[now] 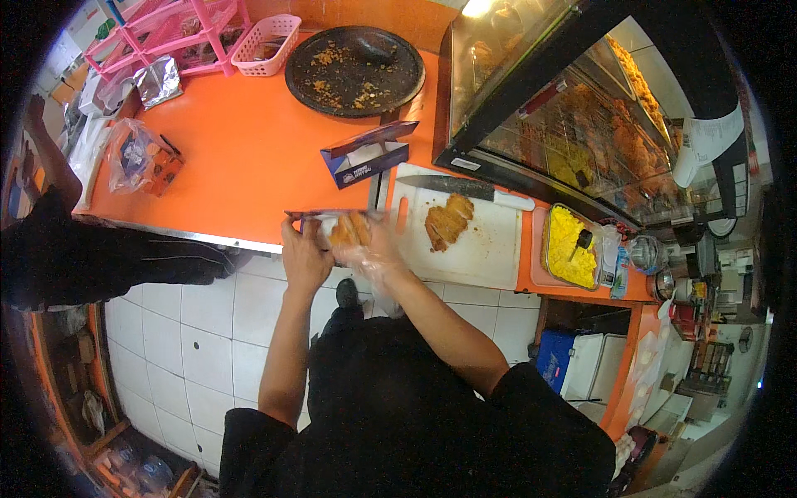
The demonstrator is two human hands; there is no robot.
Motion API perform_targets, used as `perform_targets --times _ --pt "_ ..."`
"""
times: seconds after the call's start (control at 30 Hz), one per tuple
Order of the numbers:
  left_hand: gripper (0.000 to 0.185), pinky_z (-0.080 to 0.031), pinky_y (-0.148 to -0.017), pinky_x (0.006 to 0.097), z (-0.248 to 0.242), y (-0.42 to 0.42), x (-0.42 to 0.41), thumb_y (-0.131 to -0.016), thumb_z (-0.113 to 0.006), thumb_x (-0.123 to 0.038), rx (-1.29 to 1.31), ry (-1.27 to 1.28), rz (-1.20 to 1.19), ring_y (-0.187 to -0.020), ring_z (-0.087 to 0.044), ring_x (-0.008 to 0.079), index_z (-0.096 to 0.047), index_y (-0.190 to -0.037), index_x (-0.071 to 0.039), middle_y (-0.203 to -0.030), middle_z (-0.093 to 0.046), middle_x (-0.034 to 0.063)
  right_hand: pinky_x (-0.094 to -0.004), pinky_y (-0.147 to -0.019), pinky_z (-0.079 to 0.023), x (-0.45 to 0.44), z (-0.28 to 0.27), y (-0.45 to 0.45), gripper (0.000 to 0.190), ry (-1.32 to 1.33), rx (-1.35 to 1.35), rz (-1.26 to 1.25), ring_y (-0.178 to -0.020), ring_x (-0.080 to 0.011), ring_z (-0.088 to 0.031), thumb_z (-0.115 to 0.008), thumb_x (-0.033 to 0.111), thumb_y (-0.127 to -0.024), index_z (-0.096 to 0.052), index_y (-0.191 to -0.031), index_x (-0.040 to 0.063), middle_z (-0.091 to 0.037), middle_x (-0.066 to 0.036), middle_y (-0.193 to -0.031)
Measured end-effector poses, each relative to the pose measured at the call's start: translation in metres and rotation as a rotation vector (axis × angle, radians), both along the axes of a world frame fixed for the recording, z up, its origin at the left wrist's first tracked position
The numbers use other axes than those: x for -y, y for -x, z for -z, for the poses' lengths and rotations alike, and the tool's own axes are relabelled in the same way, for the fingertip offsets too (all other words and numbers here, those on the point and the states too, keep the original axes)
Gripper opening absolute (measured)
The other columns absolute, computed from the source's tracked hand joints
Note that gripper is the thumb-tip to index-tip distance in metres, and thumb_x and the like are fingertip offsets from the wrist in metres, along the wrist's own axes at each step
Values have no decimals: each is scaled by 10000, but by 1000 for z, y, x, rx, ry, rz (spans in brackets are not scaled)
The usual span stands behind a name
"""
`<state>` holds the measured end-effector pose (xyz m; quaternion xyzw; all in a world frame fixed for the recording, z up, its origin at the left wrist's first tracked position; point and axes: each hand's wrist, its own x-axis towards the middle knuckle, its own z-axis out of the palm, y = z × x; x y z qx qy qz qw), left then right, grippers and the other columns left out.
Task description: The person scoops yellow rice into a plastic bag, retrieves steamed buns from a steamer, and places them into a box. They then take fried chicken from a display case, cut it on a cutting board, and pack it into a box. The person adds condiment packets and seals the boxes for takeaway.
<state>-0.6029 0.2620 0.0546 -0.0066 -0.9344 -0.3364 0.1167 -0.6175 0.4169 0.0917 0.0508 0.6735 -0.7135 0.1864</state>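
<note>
My left hand (306,258) grips the left side of a small cardboard food box at the counter's front edge. Pieces of breaded fried cutlet (350,230) show inside it, over something white. My right hand (380,255), in a clear plastic glove, is at the box's right side against the cutlet; whether its fingers grip the meat is unclear. Beside it, a white cutting board (492,243) bears more sliced cutlet (448,222) and a knife (464,188) with a white handle. Behind my hands a second open box (367,163) with white contents stands on the counter.
A black round tray (355,75) with crumbs lies at the back. Right are a glass food warmer (554,118) and a tray of yellow food (570,249) with a black-handled utensil. Left are a bagged box (146,159), pink baskets (268,46) and another person's arm (56,149).
</note>
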Motion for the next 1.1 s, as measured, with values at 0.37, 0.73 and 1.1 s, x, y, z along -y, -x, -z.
perform_targets --times 0.37,0.73,1.1 --pt "598 -543 -826 511 -11 -17 -11 -791 -803 -409 141 69 -201 -1163 -555 436 -597 -1236 -66 -1340 -469 245 -686 -1132 -254 -6 39 10 513 -1179 -581 -74 -1315 -350 -513 -608 352 -935 -501 -1375 111 -636 -100 -1230" --pt "640 -551 -822 498 -2 -8 -5 -777 -811 -491 186 108 -159 -1166 -538 398 -606 -1213 -71 -1282 -498 208 -467 -851 -542 -2 18 4 179 -963 -867 9 -976 -364 -689 -667 161 -863 -713 -968 24 -718 -199 -962" --pt "654 -542 -806 520 -12 -7 -11 -775 -804 -515 202 79 -137 -1159 -534 410 -600 -1243 -106 -1270 -481 204 -505 -992 -451 -109 -19 25 445 -1043 -223 3 -1090 -374 -640 -789 288 -778 -695 -1136 41 -668 -220 -1148"
